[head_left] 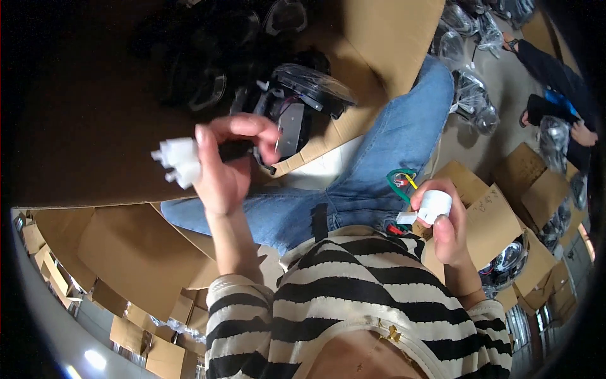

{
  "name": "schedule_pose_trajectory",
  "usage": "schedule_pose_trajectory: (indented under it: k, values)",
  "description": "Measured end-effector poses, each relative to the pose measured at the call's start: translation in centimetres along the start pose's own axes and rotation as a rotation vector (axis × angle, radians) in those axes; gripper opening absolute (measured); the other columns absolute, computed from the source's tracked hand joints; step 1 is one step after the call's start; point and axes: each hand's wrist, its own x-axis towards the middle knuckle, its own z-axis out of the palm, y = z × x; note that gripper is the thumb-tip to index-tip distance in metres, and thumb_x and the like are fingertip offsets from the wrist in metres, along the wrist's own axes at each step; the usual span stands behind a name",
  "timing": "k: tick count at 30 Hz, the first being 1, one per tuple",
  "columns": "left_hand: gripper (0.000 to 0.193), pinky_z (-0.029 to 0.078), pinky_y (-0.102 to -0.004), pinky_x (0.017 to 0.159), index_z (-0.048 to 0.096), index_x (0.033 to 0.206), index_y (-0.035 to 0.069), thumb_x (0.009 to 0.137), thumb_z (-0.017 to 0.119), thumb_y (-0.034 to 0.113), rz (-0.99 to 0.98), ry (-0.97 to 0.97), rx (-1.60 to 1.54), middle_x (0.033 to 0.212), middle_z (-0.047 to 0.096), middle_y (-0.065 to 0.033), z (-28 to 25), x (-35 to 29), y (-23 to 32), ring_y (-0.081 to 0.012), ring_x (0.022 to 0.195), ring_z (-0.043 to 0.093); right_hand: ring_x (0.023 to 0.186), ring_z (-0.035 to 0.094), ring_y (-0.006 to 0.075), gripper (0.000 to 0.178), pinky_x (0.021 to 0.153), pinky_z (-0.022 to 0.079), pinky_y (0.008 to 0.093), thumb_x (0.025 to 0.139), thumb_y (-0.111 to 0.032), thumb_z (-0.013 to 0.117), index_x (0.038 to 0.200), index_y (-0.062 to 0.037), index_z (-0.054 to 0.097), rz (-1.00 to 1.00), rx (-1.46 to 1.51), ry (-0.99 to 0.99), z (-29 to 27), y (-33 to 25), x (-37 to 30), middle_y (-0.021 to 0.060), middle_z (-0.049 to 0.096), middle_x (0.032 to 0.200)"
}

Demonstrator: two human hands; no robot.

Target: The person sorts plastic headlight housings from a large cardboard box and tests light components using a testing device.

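Observation:
White plastic pieces (180, 162) with stubby prongs stick out past the thumb of my left hand (228, 159). The hand is raised above my lap at the box's near side; its other fingers curl loosely to the right, slightly blurred. Its grip is partly hidden behind the thumb. On the right, my right hand (445, 222) is closed around a short white cylindrical cap (435, 205). A small white block (406, 218) juts out beside the cap. Just left of this hand is a green loop (392, 185) with a yellow piece (411, 181).
A large cardboard box (95, 151) stands before me, with black lamp-like assemblies (315, 88) inside. Opened cartons (492, 224) lie to the right and an open box (132, 252) at lower left. Plastic-wrapped parts (473, 101) lie on the floor near another person (562, 82).

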Motion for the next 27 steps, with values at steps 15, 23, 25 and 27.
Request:
schedule_pose_trajectory:
  k: [15, 23, 25, 27]
  values:
    - [0.019, 0.044, -0.0333, 0.054, 0.056, 0.083, 0.009, 0.066, 0.048, 0.011, -0.016, -0.883, 1.768, 0.065, 0.055, -0.0146, -1.4, 6.6, -3.4, -0.0267, 0.060, 0.055, 0.065, 0.042, 0.0101, 0.040, 0.058, 0.035, 0.0222, 0.072, -0.035, 0.043, 0.091, 0.0006, 0.040, 0.004, 0.002, -0.013, -0.5, -0.1, -0.1, 0.0061, 0.045, 0.077]
    - [0.014, 0.045, -0.0333, 0.046, 0.054, 0.073, 0.005, 0.070, 0.042, 0.012, -0.093, -0.898, 1.908, 0.059, 0.056, -0.0128, -4.9, 4.3, -15.0, -0.0241, 0.054, 0.057, 0.062, 0.043, 0.0093, 0.038, 0.055, 0.035, 0.0221, 0.071, -0.032, 0.045, 0.090, 0.0008, 0.040, 0.023, 0.072, -0.003, -1.0, -0.4, 0.2, 0.0063, 0.045, 0.078]
    - [0.024, 0.045, -0.0328, 0.044, 0.046, 0.093, 0.002, 0.073, 0.039, 0.012, -0.168, -0.904, 1.972, 0.058, 0.056, -0.0122, -5.3, 3.6, -16.4, -0.0225, 0.054, 0.057, 0.062, 0.043, 0.0094, 0.036, 0.056, 0.035, 0.0216, 0.071, -0.029, 0.045, 0.090, 0.0008, 0.040, 0.010, 0.059, -0.009, -1.1, -0.3, 0.3, 0.0060, 0.045, 0.078]
    - [0.028, 0.045, -0.0324, 0.044, 0.044, 0.098, 0.000, 0.073, 0.039, 0.013, -0.173, -0.909, 1.978, 0.057, 0.056, -0.0119, -5.5, 3.0, -17.2, -0.0222, 0.053, 0.057, 0.063, 0.042, 0.0095, 0.035, 0.056, 0.034, 0.0213, 0.071, -0.028, 0.045, 0.090, 0.0007, 0.040, 0.002, 0.046, -0.023, -1.2, -0.2, 0.5, 0.0059, 0.045, 0.078]
